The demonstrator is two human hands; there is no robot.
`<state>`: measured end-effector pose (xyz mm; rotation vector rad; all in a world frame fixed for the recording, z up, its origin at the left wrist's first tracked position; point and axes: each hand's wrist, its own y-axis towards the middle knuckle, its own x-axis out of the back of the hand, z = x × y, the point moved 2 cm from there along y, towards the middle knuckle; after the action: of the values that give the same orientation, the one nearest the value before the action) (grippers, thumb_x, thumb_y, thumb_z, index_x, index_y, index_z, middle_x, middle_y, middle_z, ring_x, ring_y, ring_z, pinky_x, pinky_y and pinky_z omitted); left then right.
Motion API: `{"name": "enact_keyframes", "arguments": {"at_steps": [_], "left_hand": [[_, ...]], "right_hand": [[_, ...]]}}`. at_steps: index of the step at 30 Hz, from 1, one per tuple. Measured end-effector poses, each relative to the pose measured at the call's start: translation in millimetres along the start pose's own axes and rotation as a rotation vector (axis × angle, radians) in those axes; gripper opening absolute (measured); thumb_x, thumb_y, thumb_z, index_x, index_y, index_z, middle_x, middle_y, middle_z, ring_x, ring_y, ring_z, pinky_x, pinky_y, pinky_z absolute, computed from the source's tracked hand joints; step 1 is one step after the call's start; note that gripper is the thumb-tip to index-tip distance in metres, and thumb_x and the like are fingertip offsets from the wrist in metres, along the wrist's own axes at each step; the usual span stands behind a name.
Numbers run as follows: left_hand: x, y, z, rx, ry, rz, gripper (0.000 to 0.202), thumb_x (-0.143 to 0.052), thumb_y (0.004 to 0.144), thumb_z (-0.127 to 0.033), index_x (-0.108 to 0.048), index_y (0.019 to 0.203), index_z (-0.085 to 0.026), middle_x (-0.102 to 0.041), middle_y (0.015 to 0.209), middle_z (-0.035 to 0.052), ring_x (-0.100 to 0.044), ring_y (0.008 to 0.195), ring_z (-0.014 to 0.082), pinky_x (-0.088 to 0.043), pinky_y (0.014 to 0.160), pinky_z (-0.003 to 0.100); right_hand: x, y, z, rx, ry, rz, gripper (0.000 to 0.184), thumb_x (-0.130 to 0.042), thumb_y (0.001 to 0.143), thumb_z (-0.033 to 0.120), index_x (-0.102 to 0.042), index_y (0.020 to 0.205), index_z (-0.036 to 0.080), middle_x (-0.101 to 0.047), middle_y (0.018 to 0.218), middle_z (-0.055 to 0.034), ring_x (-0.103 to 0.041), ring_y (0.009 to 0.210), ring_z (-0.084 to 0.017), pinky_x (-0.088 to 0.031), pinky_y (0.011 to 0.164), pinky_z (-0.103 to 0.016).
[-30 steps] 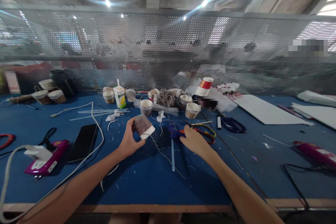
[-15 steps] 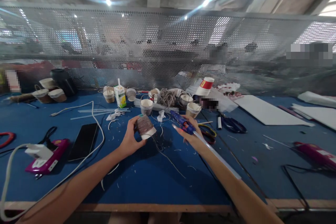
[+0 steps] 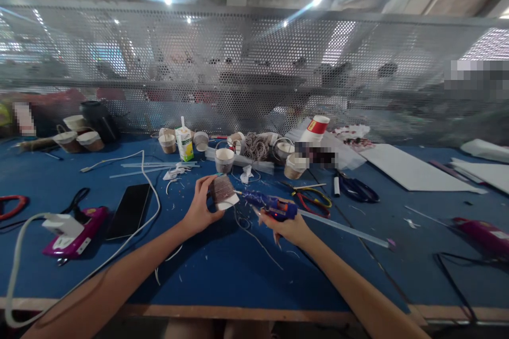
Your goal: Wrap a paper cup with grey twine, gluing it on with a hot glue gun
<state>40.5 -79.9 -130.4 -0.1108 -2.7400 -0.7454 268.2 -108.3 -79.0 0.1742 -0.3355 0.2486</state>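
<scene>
My left hand (image 3: 202, 211) is closed around a small paper cup (image 3: 223, 190) tipped on its side and wound with brown-grey cord. Its lower part shows bare white, and a loose cord (image 3: 260, 243) trails from it over the blue table. My right hand (image 3: 288, 223) grips a blue hot glue gun (image 3: 268, 204) with a small red light. The gun's nozzle points left at the cup's cord-wrapped side, touching or very near it. A long clear glue stick (image 3: 344, 228) sticks out of the gun's back end.
Several cord-wrapped cups (image 3: 225, 160) and a cord bundle (image 3: 256, 147) stand behind my hands, beside a drink carton (image 3: 185, 144). Pliers (image 3: 314, 201) and scissors (image 3: 358, 189) lie right. On the left are a phone (image 3: 129, 212), a magenta power strip (image 3: 77, 230) and a white cable (image 3: 157, 206).
My right hand has turned the glue gun and brought its nozzle down and left to the cup. The glue stick now lies flatter. My left hand keeps hold of the cup.
</scene>
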Motion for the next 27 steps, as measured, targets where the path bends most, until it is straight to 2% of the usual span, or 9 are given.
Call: {"name": "enact_keyframes", "arguments": {"at_steps": [4, 7, 10, 14, 18, 27], "left_hand": [[-0.8, 0, -1, -0.006, -0.010, 0.007, 0.080, -0.068, 0.062, -0.012, -0.034, 0.133, -0.025, -0.030, 0.130, 0.0096, -0.040, 0.125, 0.0286, -0.043, 0.104, 0.049], [-0.9, 0, -1, -0.011, -0.008, 0.004, 0.079, -0.068, 0.063, -0.013, -0.035, 0.132, -0.025, -0.030, 0.129, 0.0097, -0.041, 0.124, 0.0284, -0.043, 0.104, 0.049], [-0.8, 0, -1, -0.011, 0.001, 0.011, 0.078, -0.069, 0.063, -0.014, -0.035, 0.132, -0.025, -0.031, 0.129, 0.0095, -0.041, 0.124, 0.0282, -0.044, 0.103, 0.048], [-0.7, 0, -3, -0.005, 0.008, 0.021, 0.078, -0.069, 0.062, -0.014, -0.035, 0.132, -0.025, -0.030, 0.129, 0.0095, -0.041, 0.124, 0.0283, -0.046, 0.101, 0.047], [-0.9, 0, -4, 0.007, -0.012, 0.017, 0.077, -0.069, 0.062, -0.012, -0.036, 0.131, -0.026, -0.030, 0.129, 0.0094, -0.041, 0.124, 0.0283, -0.049, 0.098, 0.046], [-1.0, 0, -6, 0.010, -0.048, 0.004, 0.073, -0.069, 0.062, -0.013, -0.038, 0.128, -0.025, -0.030, 0.128, 0.0089, -0.041, 0.123, 0.0280, -0.050, 0.097, 0.045]], "right_hand": [[-6, 0, -3, 0.020, -0.126, 0.031, 0.021, -0.067, 0.071, 0.035, -0.059, 0.062, 0.018, -0.059, 0.052, 0.0001, -0.051, 0.041, -0.012, -0.042, 0.039, -0.023], [-8, 1, -11, 0.056, -0.164, -0.019, 0.020, -0.069, 0.067, 0.034, -0.058, 0.060, 0.019, -0.054, 0.049, 0.0015, -0.052, 0.048, -0.014, -0.043, 0.043, -0.023], [-9, 2, -15, 0.048, -0.167, -0.035, 0.019, -0.067, 0.066, 0.033, -0.055, 0.058, 0.020, -0.051, 0.048, 0.0028, -0.049, 0.047, -0.013, -0.041, 0.043, -0.023], [-10, 2, -7, 0.067, -0.191, 0.043, 0.021, -0.061, 0.070, 0.029, -0.048, 0.056, 0.019, -0.049, 0.050, 0.0033, -0.042, 0.046, -0.010, -0.036, 0.044, -0.021], [-9, 2, -1, 0.120, -0.244, 0.058, 0.021, -0.057, 0.070, 0.025, -0.044, 0.055, 0.019, -0.043, 0.051, 0.0045, -0.037, 0.048, -0.008, -0.033, 0.046, -0.021], [-8, 3, -12, 0.136, -0.221, 0.050, 0.021, -0.056, 0.068, 0.020, -0.041, 0.055, 0.019, -0.040, 0.050, 0.0059, -0.036, 0.048, -0.008, -0.033, 0.045, -0.020]]}}
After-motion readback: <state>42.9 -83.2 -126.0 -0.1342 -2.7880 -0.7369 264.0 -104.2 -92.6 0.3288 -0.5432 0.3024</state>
